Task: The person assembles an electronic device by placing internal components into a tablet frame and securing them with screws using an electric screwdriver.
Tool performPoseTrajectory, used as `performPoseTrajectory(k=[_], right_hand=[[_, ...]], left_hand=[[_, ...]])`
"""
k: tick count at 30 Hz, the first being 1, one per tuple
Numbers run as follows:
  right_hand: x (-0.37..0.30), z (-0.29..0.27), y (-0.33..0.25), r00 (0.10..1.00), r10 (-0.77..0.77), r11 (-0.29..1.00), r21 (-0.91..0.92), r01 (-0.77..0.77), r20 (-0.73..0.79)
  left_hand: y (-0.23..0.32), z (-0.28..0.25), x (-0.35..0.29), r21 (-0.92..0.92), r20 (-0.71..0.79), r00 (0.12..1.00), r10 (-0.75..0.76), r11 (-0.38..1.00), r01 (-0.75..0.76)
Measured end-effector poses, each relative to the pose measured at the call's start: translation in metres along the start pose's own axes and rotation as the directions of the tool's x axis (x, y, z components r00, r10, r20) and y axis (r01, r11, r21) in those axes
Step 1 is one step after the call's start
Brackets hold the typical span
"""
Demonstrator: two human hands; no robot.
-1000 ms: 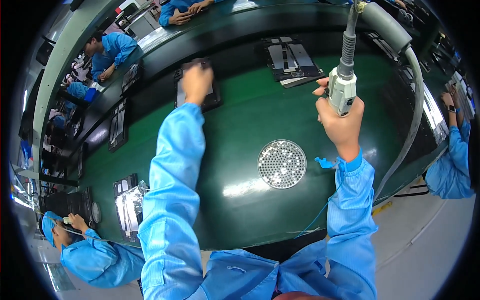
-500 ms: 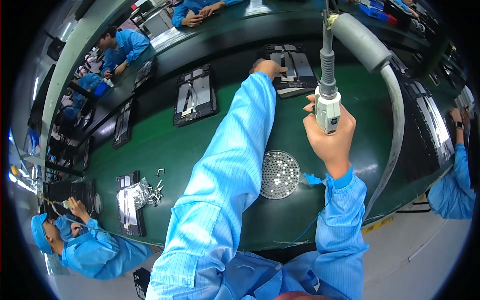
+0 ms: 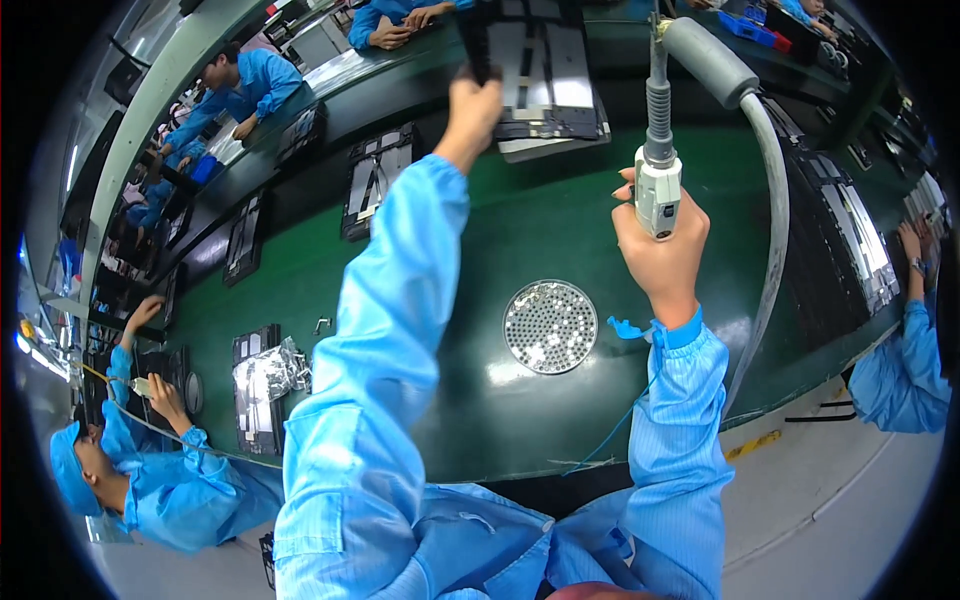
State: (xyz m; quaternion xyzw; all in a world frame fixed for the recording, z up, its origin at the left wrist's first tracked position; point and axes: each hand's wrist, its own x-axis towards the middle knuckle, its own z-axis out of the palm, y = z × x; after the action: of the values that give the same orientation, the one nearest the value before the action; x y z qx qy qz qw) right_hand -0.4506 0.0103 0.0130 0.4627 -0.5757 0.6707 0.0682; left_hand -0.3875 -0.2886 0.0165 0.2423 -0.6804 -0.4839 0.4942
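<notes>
You have two hands in view, set around one round dish (image 3: pixel 507 330) with many small holes, which sits on the green table (image 3: pixel 610 265). Your left hand (image 3: pixel 475 112) is beyond the dish and somewhat to its left, its fingers pinching the left edge of one open flat device (image 3: pixel 545 75) with grey panels; that edge is blurred, so you cannot tell how each finger sits. The device is straight beyond the dish, and one pale plate (image 3: pixel 560 147) shows below its near edge. Your right hand (image 3: pixel 668 240) is beyond the dish and to its right, fingers wrapped around one white handheld tool (image 3: pixel 657 195), which has one ribbed grey sleeve (image 3: pixel 658 125) above it. One thick grey cable (image 3: pixel 776 240) curves down to the right of the dish, and one blue wrist strap (image 3: pixel 628 329) is just beside the dish on that side. Left of the dish you have at least three more flat devices (image 3: pixel 380 180), the nearest under one crumpled clear bag (image 3: pixel 278 368); one small metal piece (image 3: pixel 322 325) is between that bag and the dish. Well to the dish's left, one co-worker (image 3: pixel 160 475) in blue is near a second round dish (image 3: pixel 195 393)
</notes>
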Motion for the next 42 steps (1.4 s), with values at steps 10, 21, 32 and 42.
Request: performPoseTrajectory(k=[10,21,32,42], right_hand=[[-0.009,0.007,-0.009,0.974,0.220,0.972,0.073,-0.224,0.059],[-0.026,0.027,-0.020,0.976,0.168,0.975,0.123,-0.186,0.138],[-0.027,0.032,-0.016,0.968,0.181,0.971,0.121,-0.204,0.175],[-0.030,0.036,-0.016,0.960,0.194,0.970,0.109,-0.219,0.201]], left_hand=[[0.107,-0.163,-0.202,-0.272,-0.039,0.994,-0.104,0.958,0.090],[0.102,-0.230,-0.362,-0.063,-0.229,0.770,-0.596,0.798,0.599],[0.106,-0.191,-0.390,-0.096,-0.169,0.824,-0.541,0.841,0.533],[0.111,-0.191,-0.383,0.260,-0.066,0.808,-0.585,0.772,0.580]])
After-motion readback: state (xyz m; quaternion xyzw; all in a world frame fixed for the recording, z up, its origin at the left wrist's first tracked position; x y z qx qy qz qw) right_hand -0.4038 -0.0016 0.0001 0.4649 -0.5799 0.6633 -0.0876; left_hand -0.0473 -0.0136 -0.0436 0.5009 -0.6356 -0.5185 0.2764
